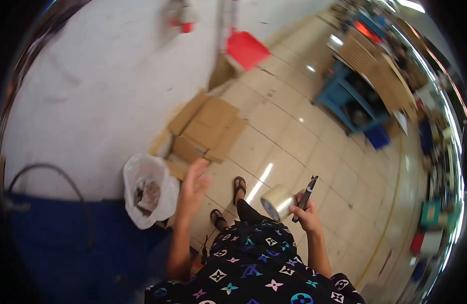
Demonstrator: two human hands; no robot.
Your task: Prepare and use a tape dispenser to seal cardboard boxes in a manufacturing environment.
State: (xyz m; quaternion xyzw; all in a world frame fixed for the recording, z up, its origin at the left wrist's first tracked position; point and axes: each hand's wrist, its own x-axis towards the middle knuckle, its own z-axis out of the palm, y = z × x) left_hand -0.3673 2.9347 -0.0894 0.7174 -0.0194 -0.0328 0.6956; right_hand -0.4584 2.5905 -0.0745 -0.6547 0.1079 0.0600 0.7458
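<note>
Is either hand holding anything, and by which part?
The right hand holds a tape roll by its right edge and a black tool around its middle; the exact finger grip is partly hidden. The left hand, blurred, seems empty.

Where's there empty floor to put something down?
There's bare tiled floor between the opened cardboard box and the blue stand, and more between the right hand and the yellow line. It's crowded by the wall, where the white plastic bag sits near the box, and on the stand, piled with cardboard.
</note>
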